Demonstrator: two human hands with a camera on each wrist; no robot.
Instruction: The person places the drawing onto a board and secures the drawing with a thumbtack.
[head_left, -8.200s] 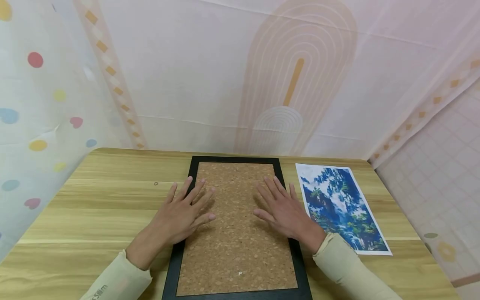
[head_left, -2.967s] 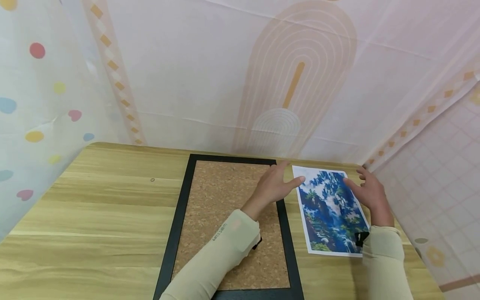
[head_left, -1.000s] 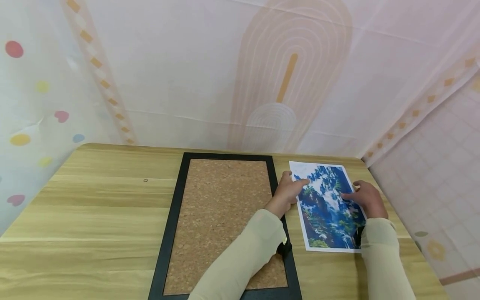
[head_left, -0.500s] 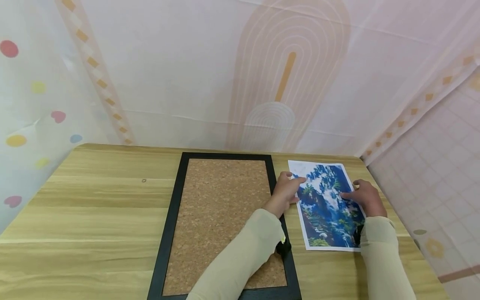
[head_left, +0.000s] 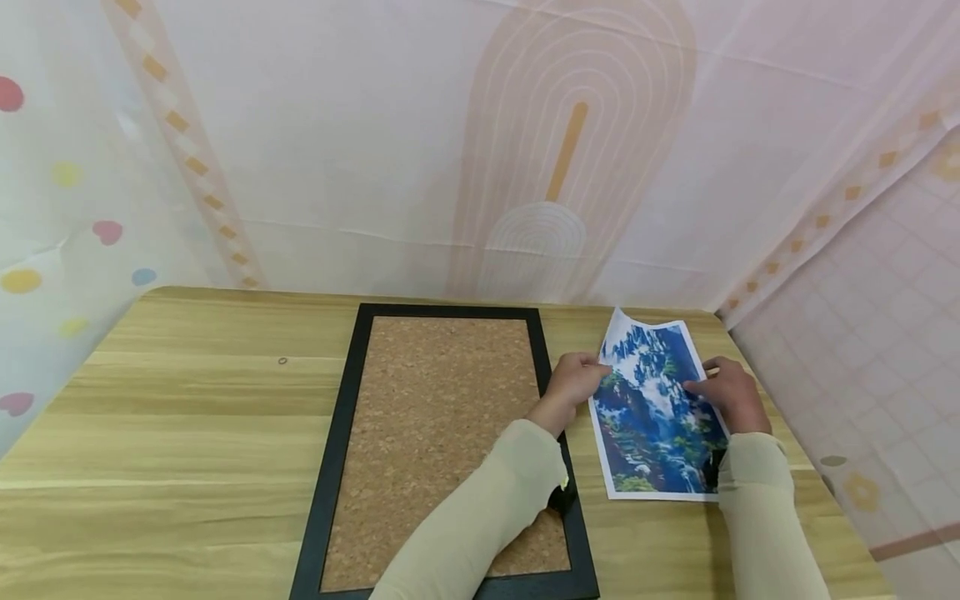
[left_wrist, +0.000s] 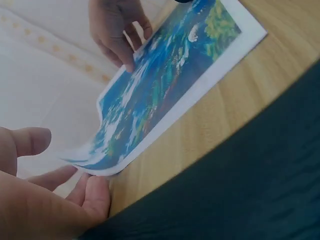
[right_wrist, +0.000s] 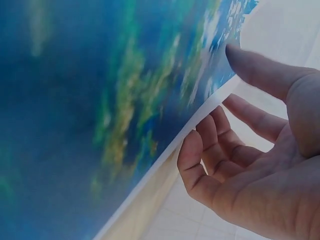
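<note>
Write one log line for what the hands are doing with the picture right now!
left hand: lifts print's left edge | right hand: thumb on top at right edge | far corner curled up | cork board: flat on table

Pale beige long sleeves (head_left: 480,508) to both wrists; black strap, maybe camera mount, behind fingers; bare hands.

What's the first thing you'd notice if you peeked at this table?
The bright blue and green picture print at the right end of the wooden table, with its far corner curling up. The left hand lifts its left edge while the right hand is at its right edge. Next comes the big cork board in a black frame, lying flat in the middle.
</note>
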